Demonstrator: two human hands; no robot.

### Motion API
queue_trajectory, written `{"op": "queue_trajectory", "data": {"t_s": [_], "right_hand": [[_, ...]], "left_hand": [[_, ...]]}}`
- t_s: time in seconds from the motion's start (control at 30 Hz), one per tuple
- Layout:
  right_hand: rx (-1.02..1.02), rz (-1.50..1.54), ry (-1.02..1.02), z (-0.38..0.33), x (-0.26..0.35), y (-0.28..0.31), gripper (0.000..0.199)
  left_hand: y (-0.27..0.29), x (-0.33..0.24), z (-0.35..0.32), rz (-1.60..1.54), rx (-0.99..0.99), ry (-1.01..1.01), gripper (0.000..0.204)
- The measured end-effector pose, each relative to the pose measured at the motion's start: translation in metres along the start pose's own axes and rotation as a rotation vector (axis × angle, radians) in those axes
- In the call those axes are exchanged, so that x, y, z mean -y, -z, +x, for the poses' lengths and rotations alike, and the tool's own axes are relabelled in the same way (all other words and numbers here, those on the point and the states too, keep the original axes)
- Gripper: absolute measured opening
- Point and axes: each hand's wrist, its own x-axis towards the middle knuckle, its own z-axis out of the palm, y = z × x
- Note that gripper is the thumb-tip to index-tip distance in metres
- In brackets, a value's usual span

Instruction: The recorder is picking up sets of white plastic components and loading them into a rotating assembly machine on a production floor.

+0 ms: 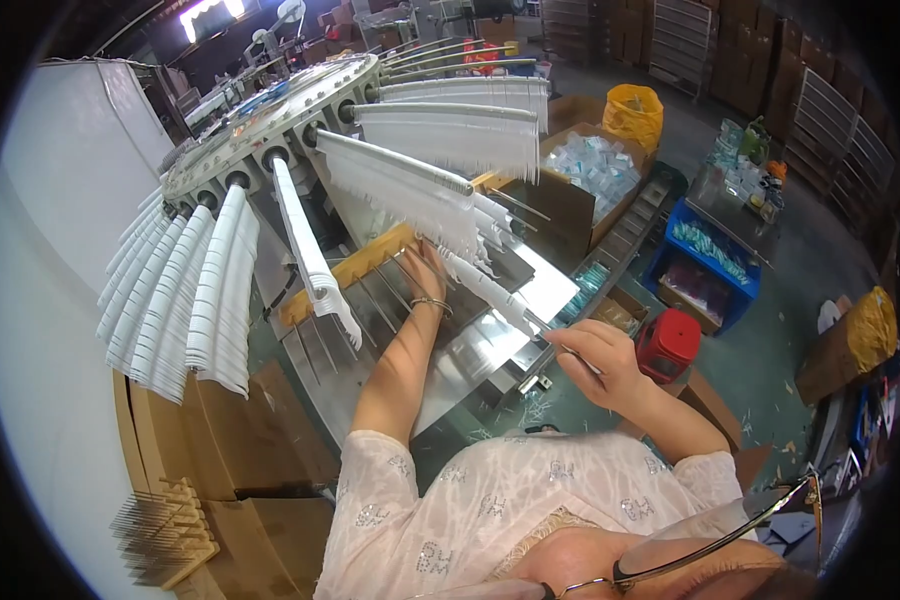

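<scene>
My right hand [602, 362] is closed on the near end of a thin metal rod [578, 358]. Farther along that rod hangs a row of thin white pieces [495, 292]. At the row's far end is my left hand [425, 265], fingers bent beside a wooden bar [370, 257]; what they hold is partly hidden. Bare metal rods [315, 345] stick out from the bar. Above my hands, a large round rack [260, 130] carries several spokes hung with white pieces [400, 180]. One spoke with a narrow white bundle [305, 235] points down toward the bar.
A metal worktable [335, 385] lies under my hands. Right of it stand a carton of clear packets [595, 170], a blue crate [700, 265] and a red stool [670, 343]. Cardboard boxes [270, 440] and a pin-studded wooden block [170, 535] are at lower left.
</scene>
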Motion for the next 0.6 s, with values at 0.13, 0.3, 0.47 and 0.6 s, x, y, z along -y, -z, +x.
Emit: {"op": "queue_trajectory", "data": {"t_s": [0.13, 0.3, 0.47, 0.6], "right_hand": [[-0.008, 0.017, 0.019, -0.002, 0.001, -0.001, 0.021], [-0.007, 0.007, 0.010, -0.002, 0.003, 0.004, 0.020], [-0.025, 0.012, 0.000, -0.007, 0.002, 0.006, 0.019], [-0.048, 0.021, 0.004, -0.024, 0.001, 0.009, 0.018]], "left_hand": [[0.003, 0.011, 0.000, 0.021, -0.069, -0.055, 0.022], [0.021, 0.012, -0.013, 0.139, 0.075, -0.191, 0.020], [0.054, -0.048, -0.040, 0.001, 0.462, 0.035, 0.019], [0.066, -0.064, -0.054, -0.259, 0.711, -0.081, 0.016]]}}
